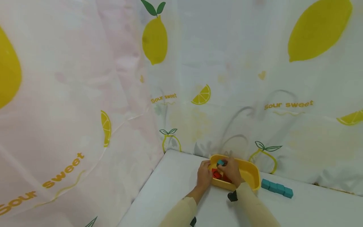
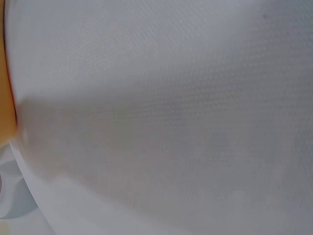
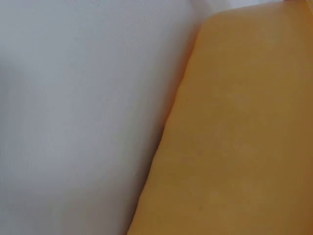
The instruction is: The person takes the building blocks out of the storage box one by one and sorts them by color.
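My left hand (image 1: 204, 174) grips the left end of a yellow plastic bin (image 1: 253, 171) on the white table. Over the bin's left part, my right hand (image 1: 232, 170) pinches a teal cube block (image 1: 220, 162) between thumb and fingers. Beneath it lie red blocks (image 1: 216, 173), partly covered by the right hand, so their number cannot be told. The right wrist view shows the bin's outer wall (image 3: 239, 122) close up. Only a sliver of yellow wall (image 2: 7, 107) enters the left wrist view; neither hand appears in the wrist views.
Several teal cubes (image 1: 276, 188) stand in a row on the table (image 1: 175, 176), right of the bin. A lemon-printed curtain (image 1: 198, 126) hangs right behind the bin and along the table's left side. Dark pieces (image 1: 233, 196) show at the sleeve cuffs.
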Motion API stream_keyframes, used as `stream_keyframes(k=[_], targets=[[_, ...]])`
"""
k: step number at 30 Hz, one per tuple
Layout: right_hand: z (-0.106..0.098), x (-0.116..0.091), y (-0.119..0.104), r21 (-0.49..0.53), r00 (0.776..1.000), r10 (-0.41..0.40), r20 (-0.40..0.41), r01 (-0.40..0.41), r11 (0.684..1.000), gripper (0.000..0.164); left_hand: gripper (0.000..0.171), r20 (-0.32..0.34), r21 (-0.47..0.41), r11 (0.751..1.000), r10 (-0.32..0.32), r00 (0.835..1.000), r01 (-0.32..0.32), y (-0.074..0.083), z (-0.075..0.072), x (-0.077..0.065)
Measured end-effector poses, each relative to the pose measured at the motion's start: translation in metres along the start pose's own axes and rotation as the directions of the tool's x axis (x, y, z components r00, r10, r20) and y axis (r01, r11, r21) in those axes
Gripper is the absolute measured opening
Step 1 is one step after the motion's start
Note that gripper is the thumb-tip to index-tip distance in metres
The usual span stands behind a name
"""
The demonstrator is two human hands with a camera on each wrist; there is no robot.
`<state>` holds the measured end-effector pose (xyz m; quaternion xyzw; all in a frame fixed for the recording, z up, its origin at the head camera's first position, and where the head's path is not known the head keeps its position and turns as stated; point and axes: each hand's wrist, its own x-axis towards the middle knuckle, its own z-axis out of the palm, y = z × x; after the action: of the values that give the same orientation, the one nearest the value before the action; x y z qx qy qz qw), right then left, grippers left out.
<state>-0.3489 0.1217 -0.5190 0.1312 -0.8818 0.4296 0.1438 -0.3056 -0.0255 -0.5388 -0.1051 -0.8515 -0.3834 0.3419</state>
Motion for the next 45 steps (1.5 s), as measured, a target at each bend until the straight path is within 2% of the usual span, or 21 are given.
stream_keyframes(k=[3, 7, 10, 14, 22, 28, 33, 38, 41, 45], targets=[[-0.007, -0.001, 0.002, 0.020, 0.999, -0.040, 0.030, 0.039, 0.999, 0.023, 0.029, 0.013, 0.012, 1.000, -0.004, 1.000, 0.004, -0.001, -0.001, 0.000], [-0.019, -0.006, 0.002, 0.023, 0.996, -0.023, 0.088, 0.021, 1.000, 0.021, 0.030, 0.052, 0.011, 1.000, -0.023, 0.998, 0.022, 0.000, -0.002, -0.001], [-0.031, -0.007, 0.001, 0.010, 0.994, -0.015, 0.108, 0.014, 1.000, 0.020, 0.030, 0.049, 0.009, 1.000, -0.024, 0.999, 0.023, 0.000, -0.002, -0.001], [-0.050, -0.007, -0.002, -0.006, 0.993, -0.043, 0.107, 0.044, 0.999, 0.023, 0.031, 0.028, 0.012, 1.000, -0.003, 1.000, 0.003, -0.002, -0.002, 0.000], [-0.091, -0.008, 0.003, -0.064, 0.991, -0.135, 0.024, 0.136, 0.989, 0.025, 0.032, 0.021, 0.005, 1.000, 0.023, 1.000, -0.023, -0.003, -0.003, 0.003], [-0.126, -0.013, 0.012, -0.109, 0.991, -0.132, 0.001, 0.131, 0.985, 0.028, 0.031, 0.004, -0.002, 1.000, 0.025, 1.000, -0.025, -0.002, -0.004, 0.006], [-0.157, -0.028, 0.023, -0.188, 0.989, -0.150, -0.012, 0.145, 0.971, 0.030, 0.031, 0.040, -0.024, 1.000, -0.003, 0.999, 0.004, -0.001, -0.004, 0.004], [-0.181, -0.043, 0.038, -0.268, 0.975, -0.209, -0.079, 0.181, 0.946, 0.032, 0.030, 0.068, -0.016, 0.999, -0.031, 0.997, 0.032, -0.001, -0.004, 0.003], [-0.192, -0.049, 0.047, -0.318, 0.964, -0.242, -0.110, 0.197, 0.928, 0.034, 0.030, 0.064, -0.024, 0.999, -0.025, 0.998, 0.027, -0.001, -0.003, 0.004], [-0.206, -0.060, 0.053, -0.343, 0.974, -0.198, -0.106, 0.151, 0.927, 0.036, 0.030, 0.062, -0.040, 0.999, -0.017, 0.998, 0.020, 0.000, -0.004, 0.006]])
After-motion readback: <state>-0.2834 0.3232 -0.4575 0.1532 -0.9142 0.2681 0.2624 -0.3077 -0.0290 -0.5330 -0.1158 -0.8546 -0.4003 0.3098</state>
